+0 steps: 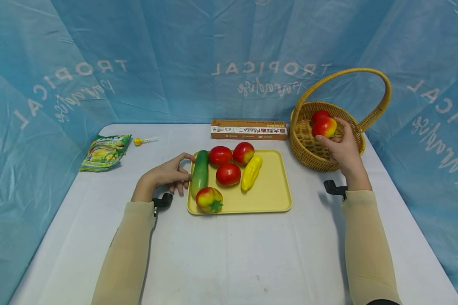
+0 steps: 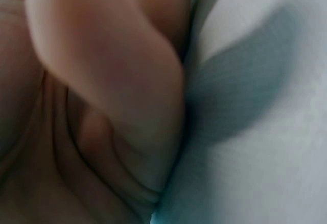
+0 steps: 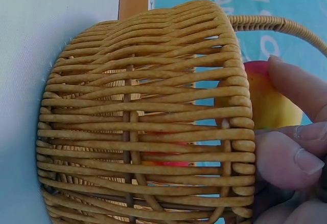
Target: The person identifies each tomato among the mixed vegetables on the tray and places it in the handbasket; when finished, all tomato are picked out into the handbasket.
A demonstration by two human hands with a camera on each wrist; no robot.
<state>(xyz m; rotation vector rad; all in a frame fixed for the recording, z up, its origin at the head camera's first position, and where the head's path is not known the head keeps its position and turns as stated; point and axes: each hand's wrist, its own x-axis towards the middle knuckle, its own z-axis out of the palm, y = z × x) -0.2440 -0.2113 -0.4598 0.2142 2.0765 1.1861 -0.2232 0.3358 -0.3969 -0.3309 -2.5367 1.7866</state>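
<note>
My right hand [image 1: 345, 146] grips a round red-and-yellow fruit [image 1: 324, 127], perhaps an apple or a peach, over the wicker basket [image 1: 309, 154]. Another red fruit [image 1: 320, 115] is inside the basket, behind the held one. In the right wrist view, the basket's woven side [image 3: 143, 106] hides part of the held fruit [image 3: 276, 104]. My left hand [image 1: 168, 173] is at the left rim of the yellow tray [image 1: 267, 199], loosely bent fingers beside a green cucumber [image 1: 200, 171]. Whether they touch it is unclear. The left wrist view shows only bent fingers [image 2: 117, 81] close up.
On the tray lie tomatoes [image 1: 228, 174], a red-and-yellow fruit [image 1: 243, 153], a yellow banana-like piece [image 1: 251, 173] and a fruit with green leaves [image 1: 209, 199]. Behind it stands a pasta box [image 1: 249, 130]. Left are a green snack bag [image 1: 107, 153] and a lollipop [image 1: 138, 141].
</note>
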